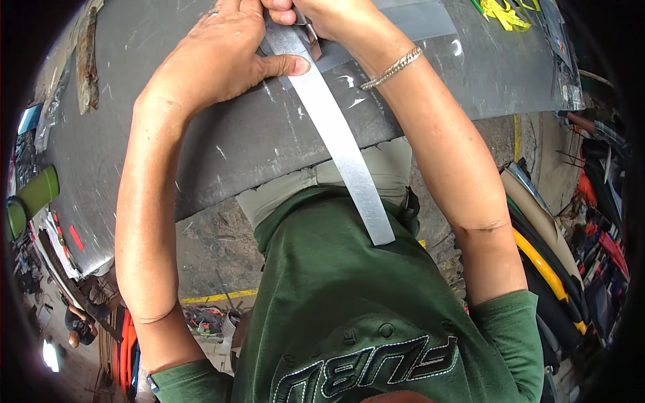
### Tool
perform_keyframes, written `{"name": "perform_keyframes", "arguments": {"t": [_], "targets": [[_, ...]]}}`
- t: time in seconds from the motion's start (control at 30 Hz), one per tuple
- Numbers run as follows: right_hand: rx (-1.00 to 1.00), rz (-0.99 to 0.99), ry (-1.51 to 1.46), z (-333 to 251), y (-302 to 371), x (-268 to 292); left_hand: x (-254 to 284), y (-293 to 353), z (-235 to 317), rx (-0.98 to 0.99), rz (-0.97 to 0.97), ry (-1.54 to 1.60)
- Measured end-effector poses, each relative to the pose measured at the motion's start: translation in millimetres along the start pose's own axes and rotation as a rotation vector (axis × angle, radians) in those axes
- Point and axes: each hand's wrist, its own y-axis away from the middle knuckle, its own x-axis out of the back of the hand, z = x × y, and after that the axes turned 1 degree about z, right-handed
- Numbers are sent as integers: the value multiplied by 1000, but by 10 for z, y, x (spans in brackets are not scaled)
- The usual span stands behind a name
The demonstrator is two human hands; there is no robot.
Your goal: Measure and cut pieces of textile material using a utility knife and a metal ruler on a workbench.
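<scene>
Metal strip (339, 144): lies across dark tabletop (232, 144), overhanging its near edge
Left hand (222, 55): thumb spread, pressing the strip
Right hand (330, 15): beside the strip's far part, grip cropped; cannot tell what it pinches

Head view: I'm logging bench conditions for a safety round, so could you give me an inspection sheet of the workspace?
Surface: dark table, scuffed and scratched.
Job's things: long metal strip, overhanging the table's near edge; grey sheet at the top.
Clutter: crumpled yellow strip at upper right; worn, narrow brown piece at upper left.
Hands: left hand has its thumb on the metal strip; right hand has curled fingers beside a small, partly hidden object, grip unclear. Both cropped by the top edge.
Cables: none clearly identifiable.
Surroundings: yellow floor line; green roll at left; another person at lower left.
</scene>
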Motion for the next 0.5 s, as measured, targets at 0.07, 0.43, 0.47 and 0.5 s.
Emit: {"name": "perform_keyframes", "arguments": {"t": [0.07,0.43,0.47,0.5], "targets": [[-10,-6,-26,36,-24,15,-21,-5,-19,-11,24,26],[-14,10,-2,41,6,23,-9,-8,9,-5,21,-48],[-11,10,9,38,16,12,-8,-6,6,5,12,-30],[-7,11,21,35,19,13,-1,-6,9,5,11,-30]]}}
